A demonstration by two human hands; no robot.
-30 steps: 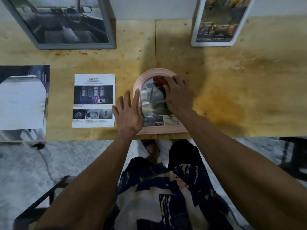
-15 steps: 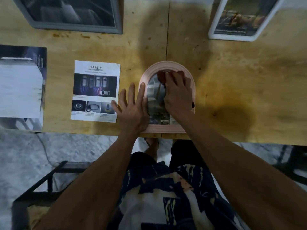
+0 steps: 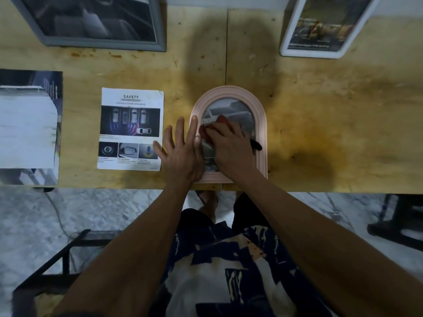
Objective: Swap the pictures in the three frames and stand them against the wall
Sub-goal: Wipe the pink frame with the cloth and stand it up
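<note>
Lying flat: wooden table, spanning the whole view, with every place below given from the pink arched frame.
Grey frame: far left behind the pink arched frame, leaning at the table's back edge, dark car-interior picture inside.
White frame: far right behind it, also propped at the back edge.
Brochure: well to its left, flat, partly off the view's edge.
Safety sheet: just left of it, flat on the table.
Pink arched frame: at the table's near edge, flat, face up, car picture inside.
Left hand: fingers straight and spread, palm pressing on the frame's left rim, little finger over the safety sheet's corner.
Right hand: on the picture inside the frame, fingers curled around a red object, which lies under the fingertips, against the glass.
Black item: pokes out beneath the right hand over the frame's right rim; what it is cannot be told.
</note>
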